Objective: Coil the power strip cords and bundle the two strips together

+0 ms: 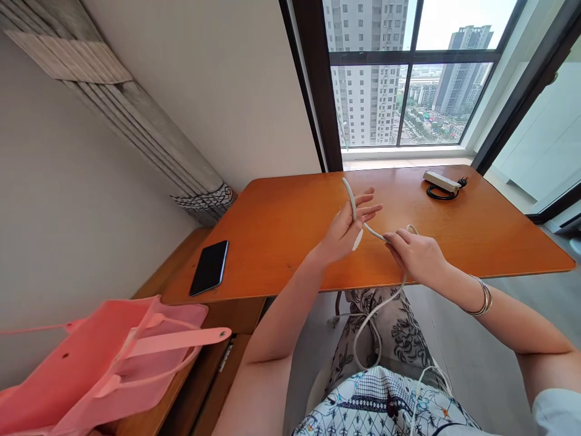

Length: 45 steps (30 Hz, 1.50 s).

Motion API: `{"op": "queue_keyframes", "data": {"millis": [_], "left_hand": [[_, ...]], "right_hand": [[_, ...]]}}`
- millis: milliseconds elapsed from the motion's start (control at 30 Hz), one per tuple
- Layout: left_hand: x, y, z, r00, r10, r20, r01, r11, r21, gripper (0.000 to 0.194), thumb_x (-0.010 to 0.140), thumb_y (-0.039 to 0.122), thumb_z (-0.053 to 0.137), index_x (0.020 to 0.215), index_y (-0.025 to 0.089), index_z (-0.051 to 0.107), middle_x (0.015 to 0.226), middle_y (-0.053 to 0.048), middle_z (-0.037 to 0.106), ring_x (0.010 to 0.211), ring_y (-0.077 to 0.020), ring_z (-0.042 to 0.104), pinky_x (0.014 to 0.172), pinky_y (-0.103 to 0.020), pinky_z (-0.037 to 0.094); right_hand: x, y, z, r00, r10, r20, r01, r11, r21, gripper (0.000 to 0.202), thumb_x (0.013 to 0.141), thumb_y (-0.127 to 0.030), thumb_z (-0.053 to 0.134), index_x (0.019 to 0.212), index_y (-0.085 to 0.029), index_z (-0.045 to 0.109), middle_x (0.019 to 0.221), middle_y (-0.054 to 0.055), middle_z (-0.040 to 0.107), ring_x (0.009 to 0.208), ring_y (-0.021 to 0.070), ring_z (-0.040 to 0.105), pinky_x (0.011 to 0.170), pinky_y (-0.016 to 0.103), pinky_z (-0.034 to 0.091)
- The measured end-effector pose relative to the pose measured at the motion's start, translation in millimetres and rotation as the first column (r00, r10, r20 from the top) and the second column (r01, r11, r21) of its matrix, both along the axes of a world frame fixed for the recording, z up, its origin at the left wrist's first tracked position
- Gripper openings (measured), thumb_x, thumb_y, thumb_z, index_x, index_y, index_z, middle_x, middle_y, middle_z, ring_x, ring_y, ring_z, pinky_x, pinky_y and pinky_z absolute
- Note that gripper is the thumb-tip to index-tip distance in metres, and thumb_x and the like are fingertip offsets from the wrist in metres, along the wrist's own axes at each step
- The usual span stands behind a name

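A long white cable (376, 310) runs between my two hands and hangs in loops over my lap. My left hand (347, 227) is raised over the table's front half with its fingers apart, and the cable passes across its palm, with one stretch sticking up past the thumb side. To the right, my right hand (415, 254) pinches the cable at the table's front edge. Below that hand the cable drops off the table.
The orange-brown table (281, 224) bears a black phone (209, 267) at the left and a white power strip (441, 181) with a black cord at the back right. A pink bag (104, 357) lies at lower left. A window is behind the table.
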State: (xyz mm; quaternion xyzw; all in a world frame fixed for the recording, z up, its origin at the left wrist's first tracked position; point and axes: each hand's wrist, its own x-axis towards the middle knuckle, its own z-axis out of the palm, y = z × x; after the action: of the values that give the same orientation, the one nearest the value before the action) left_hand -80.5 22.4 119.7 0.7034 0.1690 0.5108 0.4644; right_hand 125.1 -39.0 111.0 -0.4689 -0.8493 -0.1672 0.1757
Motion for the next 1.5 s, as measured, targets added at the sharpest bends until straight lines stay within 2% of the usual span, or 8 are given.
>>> {"op": "queue_keyframes", "data": {"millis": [133, 300, 467, 733, 933, 1067, 1367, 1500], "left_hand": [[7.1, -7.3, 2.5, 0.992, -0.081, -0.096, 0.077, 0.996, -0.044, 0.043, 0.099, 0.044, 0.055, 0.138, 0.025, 0.056, 0.147, -0.014, 0.056, 0.121, -0.0257, 0.067, 0.104, -0.042, 0.052], [14.4, -16.2, 5.4, 0.974, -0.184, -0.135, 0.148, 0.959, -0.241, 0.054, 0.096, 0.057, 0.053, 0.135, 0.019, 0.053, 0.091, -0.005, 0.071, 0.058, -0.0095, 0.062, 0.057, -0.023, 0.050], [17.2, -22.0, 9.8, 0.917, -0.379, -0.129, 0.309, 0.874, -0.375, 0.075, 0.084, 0.085, 0.042, 0.114, 0.017, 0.053, 0.058, 0.008, 0.045, 0.040, -0.0053, 0.027, 0.040, -0.022, 0.028], [7.2, -30.7, 25.0, 0.781, -0.619, -0.087, 0.455, 0.658, -0.599, 0.048, 0.082, 0.061, 0.070, 0.086, 0.020, 0.046, 0.059, 0.008, 0.038, 0.043, -0.0036, 0.024, 0.038, -0.018, 0.021], [-3.4, -28.0, 23.0, 0.695, -0.705, 0.143, 0.606, 0.467, -0.644, 0.050, 0.081, 0.060, 0.070, 0.071, 0.021, 0.040, 0.043, 0.011, 0.029, 0.033, -0.0029, 0.013, 0.031, -0.017, 0.020], [-7.0, -25.2, 19.2, 0.751, -0.622, 0.221, 0.591, 0.485, -0.645, 0.048, 0.081, 0.060, 0.069, 0.070, 0.020, 0.045, 0.040, 0.012, 0.026, 0.030, -0.0022, 0.009, 0.030, -0.015, 0.020], [0.1, -32.9, 22.6, 0.834, -0.452, 0.316, 0.539, 0.543, -0.644, 0.041, 0.085, 0.054, 0.069, 0.079, 0.018, 0.050, 0.049, 0.011, 0.040, 0.030, 0.0010, 0.007, 0.030, -0.013, 0.016], [0.9, -38.4, 22.3, 0.827, -0.406, 0.390, 0.562, 0.574, -0.595, 0.041, 0.087, 0.050, 0.067, 0.075, 0.020, 0.043, 0.050, 0.011, 0.041, 0.029, 0.0009, 0.005, 0.029, -0.014, 0.014]], "right_hand": [[-3.7, -7.4, 9.9, 0.972, 0.224, -0.077, -0.201, 0.953, 0.228, 0.028, 0.105, -0.025, 0.044, 0.093, -0.017, 0.069, 0.075, 0.002, 0.065, 0.061, 0.0121, 0.057, 0.054, 0.027, 0.033], [-1.0, -3.6, 28.1, 0.889, 0.408, -0.207, -0.344, 0.895, 0.283, 0.025, 0.104, -0.024, 0.046, 0.106, -0.019, 0.070, 0.083, 0.004, 0.067, 0.071, 0.0118, 0.061, 0.060, 0.023, 0.041], [3.9, 10.2, 43.4, 0.808, 0.404, -0.428, -0.384, 0.913, 0.137, 0.024, 0.100, -0.040, 0.058, 0.106, -0.020, 0.069, 0.086, 0.004, 0.066, 0.071, 0.0121, 0.061, 0.063, 0.023, 0.046], [16.0, 25.4, 60.2, 0.735, 0.313, -0.602, -0.484, 0.864, -0.141, 0.049, 0.084, -0.049, 0.077, 0.123, -0.021, 0.070, 0.111, 0.009, 0.061, 0.068, 0.0102, 0.051, 0.061, 0.026, 0.050], [21.8, 33.9, 56.4, 0.733, 0.303, -0.610, -0.563, 0.773, -0.293, 0.039, 0.096, -0.049, 0.061, 0.118, -0.019, 0.072, 0.096, 0.007, 0.073, 0.080, 0.0155, 0.061, 0.072, 0.029, 0.049], [20.4, 33.8, 52.1, 0.695, 0.159, -0.701, -0.525, 0.778, -0.344, 0.041, 0.097, -0.053, 0.056, 0.099, -0.017, 0.074, 0.079, 0.005, 0.072, 0.077, 0.0158, 0.062, 0.073, 0.029, 0.047], [5.3, 40.3, 35.8, 0.302, -0.235, -0.924, -0.824, 0.423, -0.377, 0.055, 0.083, -0.073, 0.059, 0.072, -0.019, 0.061, 0.036, -0.007, 0.036, 0.040, 0.0111, 0.035, 0.050, 0.028, 0.033], [-1.4, 42.4, 20.9, 0.157, -0.308, -0.938, -0.855, 0.433, -0.285, 0.050, 0.085, -0.068, 0.058, 0.074, -0.020, 0.061, 0.039, -0.006, 0.037, 0.044, 0.0136, 0.042, 0.054, 0.030, 0.041]]}}
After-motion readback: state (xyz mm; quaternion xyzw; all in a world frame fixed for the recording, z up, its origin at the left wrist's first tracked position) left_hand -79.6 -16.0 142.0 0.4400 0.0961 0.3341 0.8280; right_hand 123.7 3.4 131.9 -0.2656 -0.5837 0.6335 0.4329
